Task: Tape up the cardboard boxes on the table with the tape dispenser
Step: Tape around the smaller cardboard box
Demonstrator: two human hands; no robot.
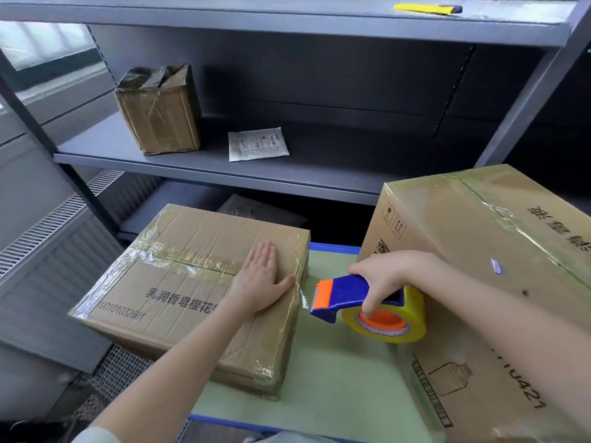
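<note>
A flat cardboard box (179,282) with printed characters lies on the left of the green table (339,378), clear tape along its top seam and right edge. My left hand (259,279) rests flat on its top near the right edge, fingers straight. My right hand (383,276) grips the blue and orange tape dispenser (348,297) with its yellow tape roll (390,321), just right of that box, cutter end pointing at the box edge. A thin strip of tape runs from the box edge towards the cutter. A large taped cardboard box (499,270) stands at the right.
Grey metal shelves (224,167) stand behind the table. On the middle shelf sit a small wrapped box (160,113) and a white packet (257,143). A yellow utility knife (428,8) lies on the top shelf. A grilled radiator cover (48,225) runs along the left.
</note>
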